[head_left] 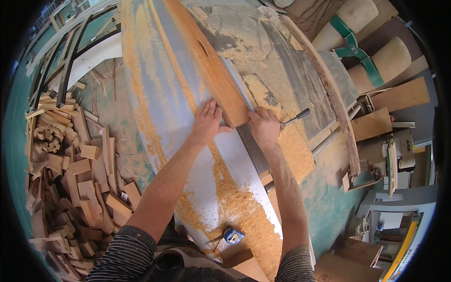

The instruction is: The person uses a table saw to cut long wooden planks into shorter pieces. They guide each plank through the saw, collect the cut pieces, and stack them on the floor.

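Note:
A long wooden board [221, 91] lies lengthwise on the sawdust-covered machine table [185, 124], its near end toward me. My left hand [207, 123] holds the left side of that end, fingers together along the edge and thumb by the end face. At the right corner, my right hand [264, 128] is closed on the board, its fingertips between the wood and a metal fence [238, 84]. The fence runs along the board's right side. Further up, a dark curved shape shows at the board; I cannot make out what it is.
A lever with a black knob [298, 115] sticks out just right of my right hand. A blue tape measure [233, 235] rests in sawdust near me. Wood offcuts [89, 183] are heaped at left. Dust-collector bags [387, 63] stand at far right, beyond a wooden rail [329, 89].

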{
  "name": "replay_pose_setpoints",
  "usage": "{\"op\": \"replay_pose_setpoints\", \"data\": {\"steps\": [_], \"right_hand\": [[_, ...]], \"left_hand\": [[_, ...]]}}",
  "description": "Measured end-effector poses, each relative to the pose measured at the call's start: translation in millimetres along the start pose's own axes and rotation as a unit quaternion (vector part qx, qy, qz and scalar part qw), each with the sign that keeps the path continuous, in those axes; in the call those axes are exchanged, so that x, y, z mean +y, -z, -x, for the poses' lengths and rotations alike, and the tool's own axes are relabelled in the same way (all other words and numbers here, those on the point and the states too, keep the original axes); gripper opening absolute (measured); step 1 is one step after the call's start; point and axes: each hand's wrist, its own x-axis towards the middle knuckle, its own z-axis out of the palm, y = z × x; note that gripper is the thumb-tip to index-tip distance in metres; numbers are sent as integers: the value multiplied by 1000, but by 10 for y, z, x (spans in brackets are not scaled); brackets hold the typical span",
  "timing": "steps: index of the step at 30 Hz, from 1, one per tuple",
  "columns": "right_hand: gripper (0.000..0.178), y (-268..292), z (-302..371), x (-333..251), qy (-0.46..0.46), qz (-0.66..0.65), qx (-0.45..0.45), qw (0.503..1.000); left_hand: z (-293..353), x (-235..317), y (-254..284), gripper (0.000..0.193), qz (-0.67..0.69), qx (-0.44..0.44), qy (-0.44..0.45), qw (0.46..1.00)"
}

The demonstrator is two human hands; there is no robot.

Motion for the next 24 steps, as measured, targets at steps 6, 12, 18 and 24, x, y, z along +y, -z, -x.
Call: {"op": "replay_pose_setpoints", "data": {"steps": [6, 12, 18, 24], "right_hand": [[27, -78, -126, 27, -9, 0, -22, 1000], [25, -159, -284, 15, -5, -3, -12, 1000], [21, -292, -465, 31, 15, 5, 11, 1000], [21, -390, -654, 11, 8, 0, -3, 1000]], "left_hand": [[-101, -154, -33, 88, -2, -4, 0, 1000], [-213, -307, -15, 89, 1, -14, -5, 1000], [-326, -455, -33, 87, 21, 0, -4, 1000], [-439, -624, 1, 87, 11, 19, -12, 1000]]}}
